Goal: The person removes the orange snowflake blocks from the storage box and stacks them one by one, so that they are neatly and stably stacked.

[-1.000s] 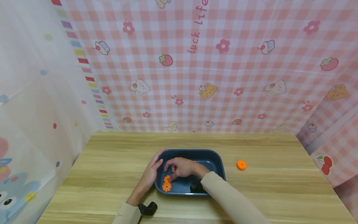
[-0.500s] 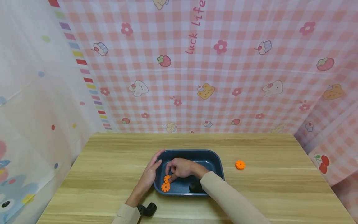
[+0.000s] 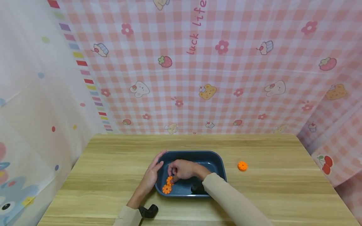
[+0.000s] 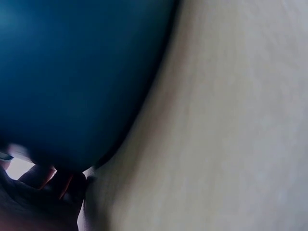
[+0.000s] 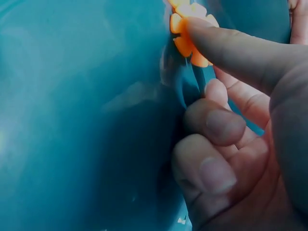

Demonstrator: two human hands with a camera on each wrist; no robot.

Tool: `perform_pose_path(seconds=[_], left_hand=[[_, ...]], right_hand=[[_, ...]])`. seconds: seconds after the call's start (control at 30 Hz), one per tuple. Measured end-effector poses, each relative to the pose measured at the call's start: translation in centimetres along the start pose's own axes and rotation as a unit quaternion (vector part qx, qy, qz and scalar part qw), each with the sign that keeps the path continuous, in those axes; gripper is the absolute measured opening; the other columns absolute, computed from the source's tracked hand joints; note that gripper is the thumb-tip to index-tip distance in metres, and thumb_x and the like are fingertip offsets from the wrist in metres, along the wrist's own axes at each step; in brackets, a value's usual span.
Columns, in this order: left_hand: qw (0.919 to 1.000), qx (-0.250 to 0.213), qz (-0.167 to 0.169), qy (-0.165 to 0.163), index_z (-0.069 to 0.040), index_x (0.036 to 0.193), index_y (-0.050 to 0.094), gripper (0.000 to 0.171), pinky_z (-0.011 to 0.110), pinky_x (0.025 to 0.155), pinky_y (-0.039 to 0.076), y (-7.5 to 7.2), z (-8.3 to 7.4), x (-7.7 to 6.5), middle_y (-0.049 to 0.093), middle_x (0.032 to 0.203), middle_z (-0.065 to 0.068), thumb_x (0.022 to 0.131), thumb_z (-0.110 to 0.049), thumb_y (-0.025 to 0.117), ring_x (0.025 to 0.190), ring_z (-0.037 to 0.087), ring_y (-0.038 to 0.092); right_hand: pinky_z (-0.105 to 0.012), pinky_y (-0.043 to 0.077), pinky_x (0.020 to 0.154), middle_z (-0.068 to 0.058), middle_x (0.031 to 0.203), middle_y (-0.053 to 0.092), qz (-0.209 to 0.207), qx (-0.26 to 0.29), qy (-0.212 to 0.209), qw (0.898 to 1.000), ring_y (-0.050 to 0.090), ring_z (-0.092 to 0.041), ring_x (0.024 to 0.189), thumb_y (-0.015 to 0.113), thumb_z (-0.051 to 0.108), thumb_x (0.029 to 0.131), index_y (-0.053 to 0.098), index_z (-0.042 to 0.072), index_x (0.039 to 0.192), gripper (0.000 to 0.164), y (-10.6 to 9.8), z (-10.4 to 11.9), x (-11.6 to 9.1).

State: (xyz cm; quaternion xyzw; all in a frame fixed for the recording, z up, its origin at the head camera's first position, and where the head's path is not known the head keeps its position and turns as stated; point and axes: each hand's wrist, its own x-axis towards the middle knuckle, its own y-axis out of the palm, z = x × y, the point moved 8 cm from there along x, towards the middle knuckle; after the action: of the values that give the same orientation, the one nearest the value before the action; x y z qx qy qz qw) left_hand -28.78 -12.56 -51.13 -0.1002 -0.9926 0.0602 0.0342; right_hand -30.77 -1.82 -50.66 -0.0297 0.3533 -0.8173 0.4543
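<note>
A dark blue rectangular baking dish [image 3: 195, 190] stands on the table. My left hand [image 3: 151, 176] holds its left side, thumb at the rim and fingers along the outer wall; in the left wrist view the fingers [image 4: 45, 185] lie against that wall. Inside the dish, my right hand [image 3: 183, 169] pinches an orange notched disc [image 3: 169, 179] near the left end. The right wrist view shows the thumb laid over this disc [image 5: 183, 46], hiding its middle. A second orange notched disc [image 3: 167, 189] lies just below it, edge to edge.
An orange notched piece [image 3: 242, 166], seemingly stacked, lies on the wooden table [image 3: 268, 191] to the right of the dish. Black wrist-worn devices sit on the left wrist [image 3: 149, 211] and right wrist [image 3: 198, 189]. A pink checked cloth [image 3: 181, 78] hangs behind the table.
The pinched disc has turned and shifted slightly up and right against the lower one, with the right fingers drawn in a little. The left hand has stayed at the dish's side.
</note>
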Motion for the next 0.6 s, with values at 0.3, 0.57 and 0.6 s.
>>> perform_pose_path(seconds=[0.3, 0.57, 0.6], left_hand=[[0.9999, 0.008, -0.002, -0.007, -0.013, 0.154, 0.035, 0.046, 0.057, 0.121, 0.005, -0.18, 0.28, 0.10, 0.025, 0.162, 0.007, 0.108, -0.019, 0.031, 0.151, 0.027, 0.013], [0.9999, 0.008, 0.000, -0.009, -0.013, 0.154, 0.035, 0.047, 0.056, 0.121, 0.006, -0.08, 0.17, 0.03, 0.026, 0.162, 0.005, 0.108, -0.018, 0.031, 0.151, 0.025, 0.014], [0.9999, 0.009, 0.000, -0.011, -0.014, 0.154, 0.035, 0.047, 0.055, 0.121, 0.006, -0.07, 0.20, 0.01, 0.026, 0.162, 0.004, 0.108, -0.018, 0.031, 0.151, 0.024, 0.014]], right_hand=[[-0.019, 0.040, 0.060, 0.007, 0.071, 0.056, 0.013, 0.008, -0.004, 1.000, 0.050, -0.008, 0.063, 0.076, 0.014, 0.087, 0.061, 0.018, 0.085, 0.016, 0.01, -0.04, -0.21], [-0.021, 0.043, 0.059, 0.006, 0.072, 0.062, 0.013, 0.032, 0.009, 0.999, 0.053, -0.009, 0.062, 0.075, 0.013, 0.088, 0.061, 0.018, 0.085, 0.014, 0.08, -0.16, -0.33], [-0.021, 0.044, 0.058, 0.006, 0.070, 0.062, 0.014, 0.038, 0.009, 0.999, 0.053, -0.010, 0.060, 0.074, 0.012, 0.088, 0.061, 0.017, 0.085, 0.015, 0.11, -0.14, -0.37]])
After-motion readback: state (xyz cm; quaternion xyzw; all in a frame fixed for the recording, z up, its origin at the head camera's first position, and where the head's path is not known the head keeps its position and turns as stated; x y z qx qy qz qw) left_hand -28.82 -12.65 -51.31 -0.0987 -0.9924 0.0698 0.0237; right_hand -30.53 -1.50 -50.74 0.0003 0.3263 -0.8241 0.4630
